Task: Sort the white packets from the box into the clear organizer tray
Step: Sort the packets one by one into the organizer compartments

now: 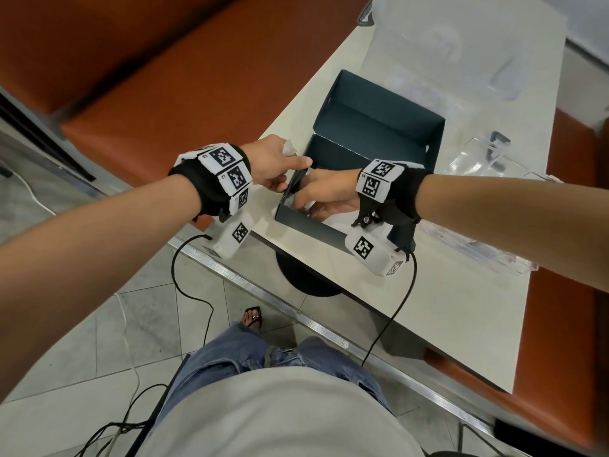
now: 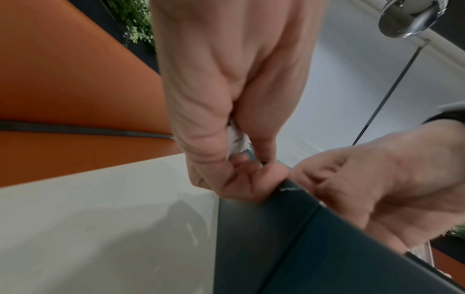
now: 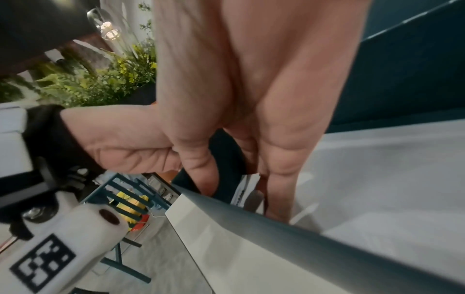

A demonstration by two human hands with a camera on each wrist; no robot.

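A dark teal box (image 1: 379, 127) stands open on the cream table (image 1: 445, 324). My left hand (image 1: 280, 179) is at the box's left wall; a white packet (image 2: 236, 139) is tucked in its curled fingers and pokes out above the hand as a white corner (image 1: 290, 148), while thumb and fingertip pinch the wall's edge. My right hand (image 1: 308, 192) reaches down inside the box at the near-left corner. Its thumb and fingers close on another white packet (image 3: 245, 191) with a serrated edge, against the bent wall. The clear organizer tray (image 1: 478, 252) lies under my right forearm.
White paper (image 3: 377, 179) lines the box floor. Clear plastic pieces (image 1: 484, 159) and a clear sheet (image 1: 461, 61) lie to the right and beyond the box. An orange bench (image 1: 164, 94) runs along the table's left side. Black cables hang from both wrists.
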